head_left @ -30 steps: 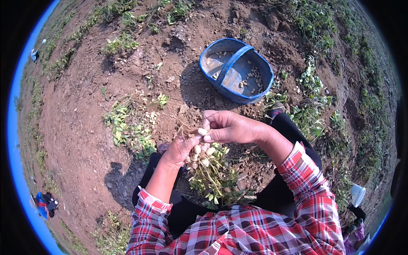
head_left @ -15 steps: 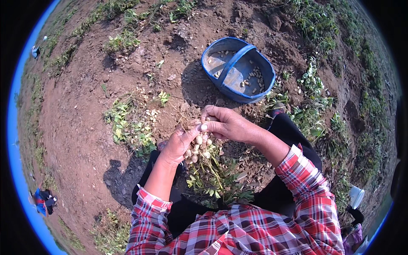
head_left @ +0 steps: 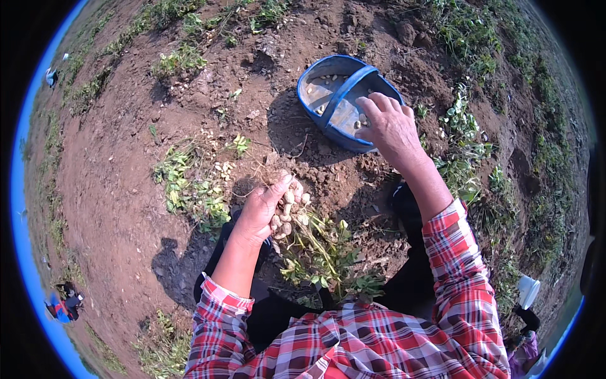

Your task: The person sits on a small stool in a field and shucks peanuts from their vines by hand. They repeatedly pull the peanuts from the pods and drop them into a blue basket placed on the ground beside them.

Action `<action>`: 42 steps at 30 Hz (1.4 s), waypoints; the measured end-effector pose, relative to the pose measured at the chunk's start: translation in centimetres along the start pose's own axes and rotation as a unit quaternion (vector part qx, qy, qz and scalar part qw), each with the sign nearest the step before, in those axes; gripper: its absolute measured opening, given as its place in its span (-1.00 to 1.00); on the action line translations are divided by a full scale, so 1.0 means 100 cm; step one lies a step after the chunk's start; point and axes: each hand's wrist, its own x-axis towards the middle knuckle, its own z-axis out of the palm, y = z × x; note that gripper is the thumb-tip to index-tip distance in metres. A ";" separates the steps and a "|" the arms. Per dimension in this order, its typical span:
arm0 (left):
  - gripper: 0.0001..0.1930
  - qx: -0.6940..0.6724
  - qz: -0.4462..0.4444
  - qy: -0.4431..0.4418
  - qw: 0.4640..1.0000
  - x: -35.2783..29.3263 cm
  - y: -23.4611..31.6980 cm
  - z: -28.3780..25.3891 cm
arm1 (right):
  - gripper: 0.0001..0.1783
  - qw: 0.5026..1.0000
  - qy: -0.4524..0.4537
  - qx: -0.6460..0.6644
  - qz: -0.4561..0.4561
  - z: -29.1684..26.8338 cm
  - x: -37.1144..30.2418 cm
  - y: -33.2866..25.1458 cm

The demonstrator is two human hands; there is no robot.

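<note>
My left hand point(head_left: 255, 213) is closed around the root end of a peanut plant point(head_left: 323, 252). A cluster of pale peanut pods point(head_left: 288, 213) hangs beside its thumb, and the green leafy stems trail down between my legs. Out to the far right, my right hand point(head_left: 394, 131) is over the near right side of a blue bucket point(head_left: 352, 143) with an arched handle. Its fingers are apart, and nothing shows in them. Loose peanuts point(head_left: 360, 122) lie on the bucket's bottom; my hand hides part of them.
Picked leaves point(head_left: 183, 170) and a few loose pods point(head_left: 224, 169) lie on the brown soil at left. Green plants point(head_left: 464, 132) line the right side. Other people point(head_left: 64, 304) are at the far left and lower right edges, near a white object point(head_left: 529, 290).
My right hand has left the pod cluster and moved forward and right to the bucket, its fingers now spread. My left hand still holds the plant, almost in place.
</note>
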 end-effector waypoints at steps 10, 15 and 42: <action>-0.80 -0.001 -0.010 0.038 0.999 0.006 0.001 0.004 | -0.78 0.848 -0.316 0.422 -0.053 0.004 -0.016 -0.078; -0.79 0.027 -0.009 0.030 0.999 0.004 -0.002 0.007 | -0.84 0.958 -0.216 0.186 -0.031 0.025 -0.018 -0.043; -0.72 0.095 0.125 -0.055 0.986 0.007 0.009 0.008 | -0.87 0.881 -0.144 0.446 0.057 -0.015 -0.002 -0.051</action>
